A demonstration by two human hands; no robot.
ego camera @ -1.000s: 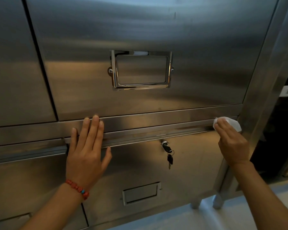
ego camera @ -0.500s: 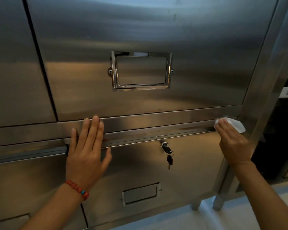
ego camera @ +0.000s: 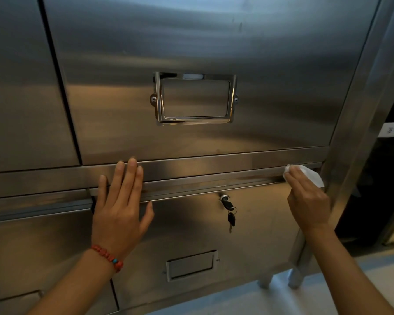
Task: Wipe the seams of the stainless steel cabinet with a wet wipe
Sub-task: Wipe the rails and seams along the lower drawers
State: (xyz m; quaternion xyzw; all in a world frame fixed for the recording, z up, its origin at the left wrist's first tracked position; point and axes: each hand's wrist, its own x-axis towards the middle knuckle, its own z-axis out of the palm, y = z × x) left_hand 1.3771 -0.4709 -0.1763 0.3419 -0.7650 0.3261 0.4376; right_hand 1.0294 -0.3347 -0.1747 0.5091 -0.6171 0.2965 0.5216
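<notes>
The stainless steel cabinet (ego camera: 214, 42) fills the view. A horizontal seam (ego camera: 214, 180) runs between the upper door and the lower drawer. My right hand (ego camera: 307, 201) holds a white wet wipe (ego camera: 313, 176) against the right end of that seam, close to the cabinet's right post; its thumb is hidden under the hand. My left hand (ego camera: 121, 201), with a red bead bracelet at the wrist, rests flat with straight fingers on the drawer front and seam rail at the left.
A chrome label holder (ego camera: 195, 98) sits on the upper door. A lock with hanging keys (ego camera: 229, 210) is in the lower drawer, between my hands. A smaller label frame (ego camera: 191, 264) is below. A vertical seam (ego camera: 59, 80) lies at the left. Cabinet feet stand on a pale floor (ego camera: 282, 298).
My right hand with the wipe has slid slightly left along the seam from the right post. My left hand has stayed in place.
</notes>
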